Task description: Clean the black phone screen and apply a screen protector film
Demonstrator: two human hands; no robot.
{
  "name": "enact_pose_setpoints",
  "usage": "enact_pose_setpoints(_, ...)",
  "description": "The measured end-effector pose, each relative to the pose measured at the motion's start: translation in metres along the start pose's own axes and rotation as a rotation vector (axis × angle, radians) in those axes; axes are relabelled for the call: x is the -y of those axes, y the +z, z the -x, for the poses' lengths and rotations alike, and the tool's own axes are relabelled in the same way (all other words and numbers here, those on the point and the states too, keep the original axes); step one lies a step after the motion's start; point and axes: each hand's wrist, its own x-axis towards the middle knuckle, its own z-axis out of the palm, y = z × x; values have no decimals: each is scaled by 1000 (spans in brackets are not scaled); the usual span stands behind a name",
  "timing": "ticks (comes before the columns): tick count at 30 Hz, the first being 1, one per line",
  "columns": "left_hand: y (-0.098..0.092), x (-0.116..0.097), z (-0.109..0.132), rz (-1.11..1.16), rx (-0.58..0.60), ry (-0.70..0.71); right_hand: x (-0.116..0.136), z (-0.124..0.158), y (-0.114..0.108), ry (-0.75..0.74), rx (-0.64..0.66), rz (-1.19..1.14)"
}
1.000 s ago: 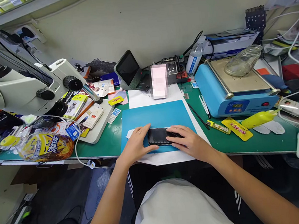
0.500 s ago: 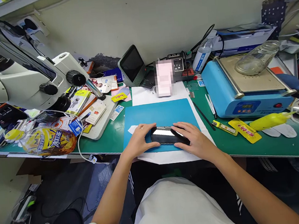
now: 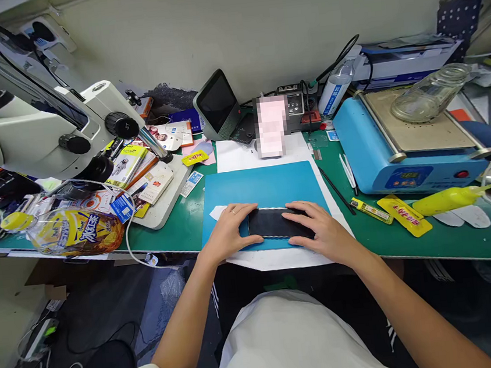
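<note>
A dark smartphone (image 3: 269, 223) lies sideways over the blue mat (image 3: 267, 184), its glossy face up. My left hand (image 3: 232, 232) grips its left end, with the thumb at the near edge and the fingers at the far edge. Its right end is held by my right hand (image 3: 318, 229), whose forefinger reaches over the glass. Under the mat lies white paper (image 3: 275, 258). A small white pointed piece (image 3: 217, 212) sits on the mat beside my left hand.
At left stand a microscope (image 3: 47, 131) and a bottle of tea (image 3: 77, 231) lying on its side. A blue heating plate machine (image 3: 366, 159) with a glass jar (image 3: 433, 97) is at right. Near it lie tweezers (image 3: 348, 173) and a yellow squeeze bottle (image 3: 444, 201). A screen device (image 3: 217, 102) stands behind.
The phone's face has turned from bright reflection to dark as its tilt shifts slightly. Both hands keep their hold, and the right forefinger has moved a little. The camera view has shifted slightly.
</note>
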Motion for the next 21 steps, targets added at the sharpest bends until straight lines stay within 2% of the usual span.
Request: enact_pose_setpoints(21,0,1,0,-28,8,8,4,-3,-4,19,20,-2)
